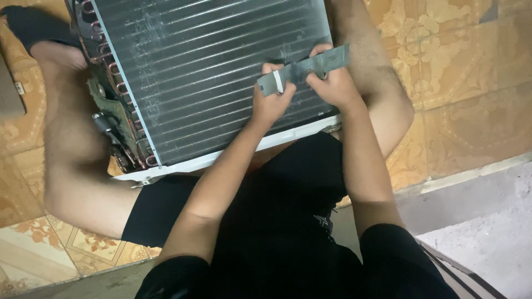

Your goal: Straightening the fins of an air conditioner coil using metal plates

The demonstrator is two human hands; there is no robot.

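Note:
A finned coil unit (205,72) with a white frame and copper tube bends on its left side lies between my bare legs. Over its lower right part I hold a flat grey metal strip (302,69) with both hands. My left hand (271,102) grips the strip's left end, where a pale band crosses it. My right hand (331,83) holds the strip near its middle, thumb on top. The strip lies tilted, its right end higher, close above the fins.
The copper tube bends (119,105) and a small valve stick out at the unit's left edge. A patterned tile floor (460,66) surrounds me. A grey concrete step (482,221) lies at the lower right. A dark object (33,25) sits at the top left.

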